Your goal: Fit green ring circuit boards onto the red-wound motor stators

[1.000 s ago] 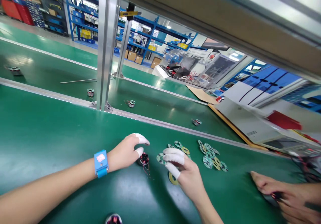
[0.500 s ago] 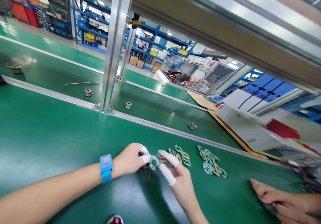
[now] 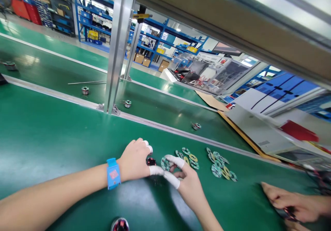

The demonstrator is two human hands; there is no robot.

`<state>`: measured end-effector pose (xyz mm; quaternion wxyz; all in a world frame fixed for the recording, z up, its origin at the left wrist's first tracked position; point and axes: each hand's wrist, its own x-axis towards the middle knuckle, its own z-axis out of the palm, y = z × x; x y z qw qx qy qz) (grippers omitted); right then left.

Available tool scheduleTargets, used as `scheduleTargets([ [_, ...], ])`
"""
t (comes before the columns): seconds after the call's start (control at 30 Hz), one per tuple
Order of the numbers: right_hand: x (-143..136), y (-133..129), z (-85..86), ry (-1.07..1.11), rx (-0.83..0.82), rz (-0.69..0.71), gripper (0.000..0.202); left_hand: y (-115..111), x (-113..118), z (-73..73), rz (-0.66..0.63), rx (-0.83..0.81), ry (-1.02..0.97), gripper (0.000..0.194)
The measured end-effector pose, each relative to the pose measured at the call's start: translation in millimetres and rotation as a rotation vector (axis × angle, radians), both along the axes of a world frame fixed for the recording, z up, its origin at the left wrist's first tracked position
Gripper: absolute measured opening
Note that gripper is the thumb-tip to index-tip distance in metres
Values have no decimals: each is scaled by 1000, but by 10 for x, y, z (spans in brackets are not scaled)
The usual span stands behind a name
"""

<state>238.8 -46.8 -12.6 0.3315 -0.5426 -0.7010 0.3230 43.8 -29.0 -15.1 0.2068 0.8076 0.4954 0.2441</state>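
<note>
Right now the work looks to be at the joining step: the left hand [image 3: 136, 160] has its fingers curled around a small motor coil [image 3: 150, 161] that rests on the green table [image 3: 51, 138], and the right hand [image 3: 184, 181] brings a green ring board [image 3: 164, 163] up against it. The ring is tilted on edge, pinched between the capped thumb and forefinger, and sits just beside the coil; whether it is already seated on it cannot be told. Both hands are nearly closed, each gripping its own part, with white finger cots [image 3: 156, 170] on the tips and a blue wrist strap [image 3: 113, 173] on the left wrist.

Judging by what lies around, much is left: 2 loose heaps of ring boards [image 3: 219, 165] wait just beyond the right hand, and another coil [image 3: 119, 225] sits at the near edge. On the belt [image 3: 160, 110] behind the rail, 3 units [image 3: 127, 103] lie well apart. A co-worker's hand [image 3: 292, 203] works at the far right.
</note>
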Motion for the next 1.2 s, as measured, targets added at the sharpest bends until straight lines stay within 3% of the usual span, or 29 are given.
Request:
scheduleTargets([
  [0.1,46,84,-91,35,-82,-86,40,-1,12,-106,-18,52,188,55],
  [0.3,52,175,-211,171,-206,-47,45,73,-1,-234,-74,-1,159,45],
  [0.43,-27,160,-214,173,-155,33,37,80,-13,-228,-80,-22,120,44],
  [0.6,-168,95,-167,24,-40,131,31,64,-8,-231,-80,-7,138,40],
  [0.93,-128,-5,-219,-356,200,89,29,32,15,-257,-67,31,167,36],
  [1.07,-155,12,-232,-342,160,83,29,32,17,-265,-70,36,185,35],
  [1.2,-214,55,-182,-185,96,149,34,33,16,-273,-69,43,189,33],
])
